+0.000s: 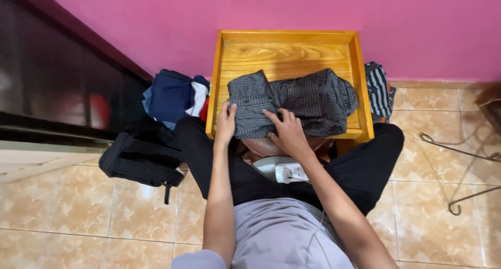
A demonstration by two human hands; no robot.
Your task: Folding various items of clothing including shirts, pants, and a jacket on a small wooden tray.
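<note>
Grey pinstriped cloth, a folded shirt [292, 102], lies across the near half of a shallow wooden tray [360, 55] that stands against a pink wall, and both hands rest on its near edge. Its long axis runs crosswise, from the left hand toward the right and past it, so the bulk of the garment lies ahead of and to the outer side of the right hand; one folded panel, a shade lighter, sits at the left end and the darker, more rumpled part bulges at the far right end. The left hand [225, 124] lies at the shirt's near left corner, fingers close together and flat, thumb tucked along the tray's rim, pressing rather than pinching as far as I can judge. The right hand [286, 132] is spread, fingers fanned and laid flat on the cloth near its middle, palm over the near hem; it is the hand nearer the centre of the shirt. Nothing is gripped by either hand. Just behind the right wrist, on the person's lap, sits a white power strip [289, 171]. Out beyond the left hand a heap of dark blue and white clothes [175, 94] lies on the tiled floor beside a black backpack [138, 154], and beyond the tray's far right side another striped garment [380, 89] shows
</note>
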